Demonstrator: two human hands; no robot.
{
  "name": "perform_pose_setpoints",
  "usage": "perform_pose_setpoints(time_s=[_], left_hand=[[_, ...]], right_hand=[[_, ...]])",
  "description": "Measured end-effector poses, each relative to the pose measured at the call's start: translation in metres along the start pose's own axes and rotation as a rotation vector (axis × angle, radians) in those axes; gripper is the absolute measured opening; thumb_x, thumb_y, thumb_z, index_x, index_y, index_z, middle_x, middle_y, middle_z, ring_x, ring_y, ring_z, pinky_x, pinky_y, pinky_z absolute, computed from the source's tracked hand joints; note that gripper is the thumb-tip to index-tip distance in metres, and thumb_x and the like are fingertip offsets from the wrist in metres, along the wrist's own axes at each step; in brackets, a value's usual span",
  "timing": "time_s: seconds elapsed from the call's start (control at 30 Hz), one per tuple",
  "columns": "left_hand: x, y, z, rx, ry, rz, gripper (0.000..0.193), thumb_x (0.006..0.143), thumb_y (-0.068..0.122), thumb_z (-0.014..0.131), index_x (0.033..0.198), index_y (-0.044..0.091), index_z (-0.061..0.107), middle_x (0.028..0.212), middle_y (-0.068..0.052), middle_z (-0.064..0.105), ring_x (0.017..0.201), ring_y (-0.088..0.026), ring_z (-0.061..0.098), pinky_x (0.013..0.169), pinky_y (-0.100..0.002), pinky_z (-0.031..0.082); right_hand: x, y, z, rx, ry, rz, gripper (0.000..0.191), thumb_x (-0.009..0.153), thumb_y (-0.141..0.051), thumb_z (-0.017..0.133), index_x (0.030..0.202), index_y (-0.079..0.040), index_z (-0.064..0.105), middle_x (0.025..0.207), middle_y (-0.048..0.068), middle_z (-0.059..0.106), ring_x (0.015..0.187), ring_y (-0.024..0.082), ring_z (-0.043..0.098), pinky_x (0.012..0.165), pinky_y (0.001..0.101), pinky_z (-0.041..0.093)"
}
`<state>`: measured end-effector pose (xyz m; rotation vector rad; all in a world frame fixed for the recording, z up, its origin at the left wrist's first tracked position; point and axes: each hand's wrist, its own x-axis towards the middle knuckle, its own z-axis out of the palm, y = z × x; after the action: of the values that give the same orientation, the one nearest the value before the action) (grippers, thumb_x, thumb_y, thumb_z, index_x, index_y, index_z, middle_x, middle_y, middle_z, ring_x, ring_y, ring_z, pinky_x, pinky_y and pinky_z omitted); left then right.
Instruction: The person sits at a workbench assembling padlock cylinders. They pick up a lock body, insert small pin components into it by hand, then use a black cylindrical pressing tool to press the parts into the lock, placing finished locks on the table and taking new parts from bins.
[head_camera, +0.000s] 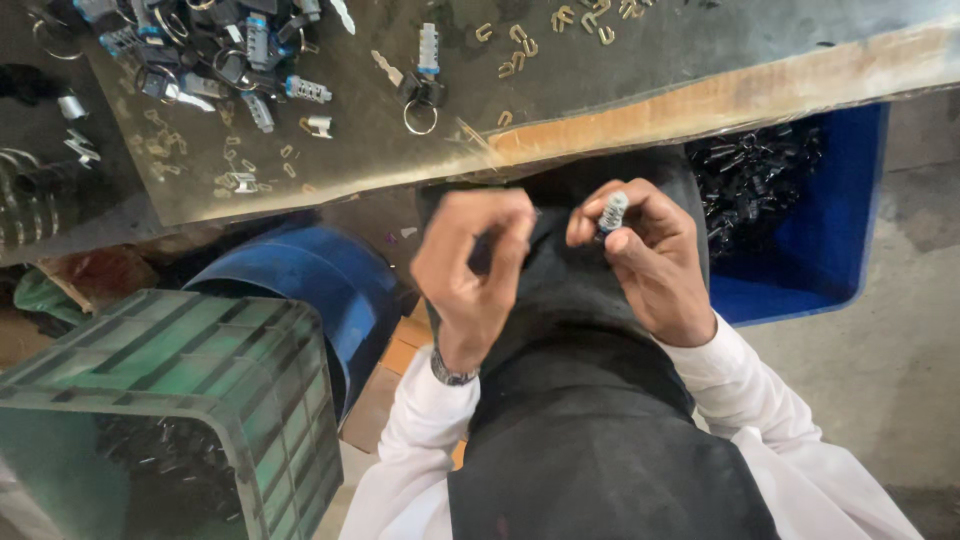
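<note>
My right hand (650, 255) pinches a small ridged silver lock cylinder (611, 212) between thumb and fingers, just below the table's wooden edge. My left hand (472, 262) is beside it over my dark lap, with its fingertips curled together; whether it holds a small part I cannot tell. A watch sits on my left wrist. Both sleeves are white.
The glass-topped table (400, 150) carries a pile of lock cylinders and keys (215, 50), a key ring (420, 100) and small brass clips (560, 20). A blue bin (810, 250) of black parts is at right. A green crate (190, 400) and blue drum (310, 290) are at left.
</note>
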<state>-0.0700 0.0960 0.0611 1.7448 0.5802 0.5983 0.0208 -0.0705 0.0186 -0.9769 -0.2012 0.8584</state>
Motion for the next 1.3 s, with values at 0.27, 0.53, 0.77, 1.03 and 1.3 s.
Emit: perform_pose_setpoints(time_s=[0.27,0.53,0.77,1.03,1.3], left_hand=[[-0.007,-0.004,0.006,-0.03,0.007,0.067,0.013,0.097,-0.005,0.073,0.107,0.001,0.067,0.1,-0.008,0.069,0.077,-0.013,0.066,0.072,-0.024,0.054],[0.051,0.0,0.003,0.4,-0.006,0.32,0.029,0.098,-0.008,0.071,0.122,0.007,0.073,0.109,-0.007,0.066,0.087,-0.017,0.07,0.076,-0.029,0.055],[0.012,0.015,-0.003,-0.034,-0.223,-0.016,0.027,0.096,0.015,0.078,0.121,0.007,0.069,0.116,-0.004,0.07,0.095,-0.015,0.069,0.084,-0.026,0.055],[-0.032,-0.016,0.026,-0.696,-0.506,-0.164,0.022,0.104,0.023,0.071,0.117,0.007,0.064,0.114,-0.003,0.065,0.113,-0.013,0.06,0.104,-0.029,0.046],[-0.034,-0.025,0.031,-0.769,-0.561,-0.054,0.019,0.107,0.018,0.064,0.114,0.0,0.064,0.115,-0.004,0.061,0.107,-0.013,0.058,0.096,-0.026,0.048]], right_hand=[[0.002,-0.01,0.016,-0.097,0.014,-0.131,0.033,0.112,-0.031,0.065,0.118,0.001,0.065,0.129,0.012,0.055,0.131,0.023,0.053,0.119,0.0374,0.042],[-0.008,-0.011,0.018,-0.171,0.063,-0.137,0.037,0.111,-0.032,0.066,0.116,0.004,0.067,0.128,0.011,0.054,0.119,0.02,0.05,0.111,0.0345,0.04],[-0.011,-0.02,0.02,-0.277,0.05,-0.233,0.034,0.112,-0.033,0.06,0.112,0.0,0.068,0.141,0.012,0.051,0.14,0.025,0.044,0.119,0.039,0.034],[-0.001,-0.062,0.023,-0.63,-0.296,-0.205,0.035,0.112,-0.035,0.051,0.114,-0.005,0.069,0.154,0.019,0.049,0.155,0.034,0.035,0.132,0.0515,0.027],[-0.006,-0.076,0.007,-0.653,-0.412,-0.144,0.028,0.112,-0.027,0.05,0.116,-0.006,0.068,0.156,0.021,0.048,0.158,0.037,0.033,0.129,0.0518,0.033]])
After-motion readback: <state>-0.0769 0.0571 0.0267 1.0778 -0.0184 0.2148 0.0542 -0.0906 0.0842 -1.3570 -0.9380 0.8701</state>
